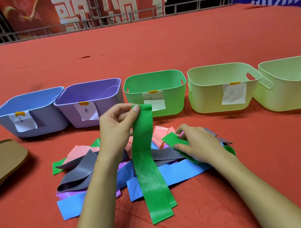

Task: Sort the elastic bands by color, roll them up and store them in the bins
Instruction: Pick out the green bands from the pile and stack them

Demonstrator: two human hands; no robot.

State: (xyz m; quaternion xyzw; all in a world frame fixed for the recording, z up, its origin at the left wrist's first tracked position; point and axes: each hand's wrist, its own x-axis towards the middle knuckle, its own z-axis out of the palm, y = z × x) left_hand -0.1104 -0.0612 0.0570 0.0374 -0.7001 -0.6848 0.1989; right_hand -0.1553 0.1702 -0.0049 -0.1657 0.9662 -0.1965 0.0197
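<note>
Right now we have a long green band [148,163] pinched at its top end between the thumb and fingers of our left hand [117,125], raised above the pile so that it hangs down over the other bands, its lower end lying flat on the red tablecloth [156,51] nearest us. It looks doubled, with a second green layer showing along its right edge near the bottom. Our right hand [197,144] rests on the right side of the pile, fingers curled onto the end of a second green band [174,139]; we press or pinch it against the heap, and we cannot tell whether it is properly gripped.

Under both hands lies the mixed pile: grey bands [77,173] across the left and middle, blue bands [180,173] at the near edge, a purple band [68,194] peeking out low on the left, pink bands [78,152] toward the back.

Beyond the pile stands a row of five bins, each with a paper label taped to its front: a blue bin [51,123], a purple bin [110,103] touching it, a green bin [174,99], then two pale yellow-green bins [209,98] on the right, the last one [287,99] cut off by the frame edge. What we see inside the bins looks bare. A tan lid-like object [1,162] lies at the far left.
</note>
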